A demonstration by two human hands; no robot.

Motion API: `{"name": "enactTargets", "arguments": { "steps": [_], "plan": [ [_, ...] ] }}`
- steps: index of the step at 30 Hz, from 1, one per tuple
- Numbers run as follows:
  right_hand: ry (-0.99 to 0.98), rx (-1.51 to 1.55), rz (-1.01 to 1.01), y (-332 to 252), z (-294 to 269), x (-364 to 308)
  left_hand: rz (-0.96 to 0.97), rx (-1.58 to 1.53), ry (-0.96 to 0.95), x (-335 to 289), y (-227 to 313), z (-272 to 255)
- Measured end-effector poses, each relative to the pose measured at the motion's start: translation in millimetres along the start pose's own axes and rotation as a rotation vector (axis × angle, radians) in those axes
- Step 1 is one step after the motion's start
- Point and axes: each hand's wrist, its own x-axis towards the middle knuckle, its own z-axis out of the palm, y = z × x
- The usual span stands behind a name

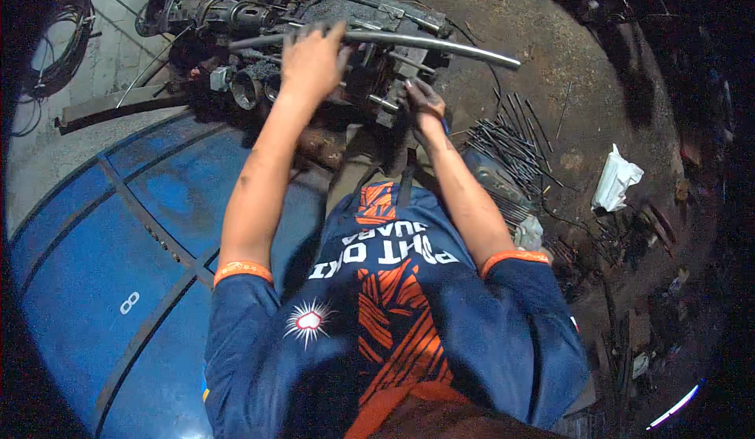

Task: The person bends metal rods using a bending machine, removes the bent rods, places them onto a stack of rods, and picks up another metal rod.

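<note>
Both hands reach forward onto a greasy engine block at the top of the view. The left hand lies palm down with fingers curled over a long, slightly bent metal bar, gripping it where it crosses the top of the block. The right hand is closed around a small part at the block's right side; what it holds is too dark to tell.

The bar runs from the block's left side out past its right edge, its free end pointing right over the dirt floor. The block rests on a dark metal frame at the far edge of a blue drum, which fills the lower left. To the right, a bundle of thin dark rods lies on the floor, with a crumpled white rag further right.
</note>
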Motion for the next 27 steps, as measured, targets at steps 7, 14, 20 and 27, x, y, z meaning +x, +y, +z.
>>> {"name": "enactTargets", "arguments": {
  "steps": [7, 14, 20, 27],
  "plan": [
    [0.094, 0.314, 0.023, 4.4, 13.9, 48.6, -0.027, 0.087, -0.074, -13.2, 41.5, -8.7],
    [0.189, 0.324, -0.220, -10.4, -10.6, 42.4, -0.023, -0.296, -0.056, -108.1, 60.8, 12.5],
    [0.263, 0.309, -0.279, -34.8, -36.2, 23.5, 0.156, -0.981, -0.385, -98.7, 140.2, -11.2],
    [0.400, 0.481, -0.387, -64.7, -79.3, 28.7, -0.062, -1.393, 0.231, 74.9, 82.4, 22.0]
  ]
}}
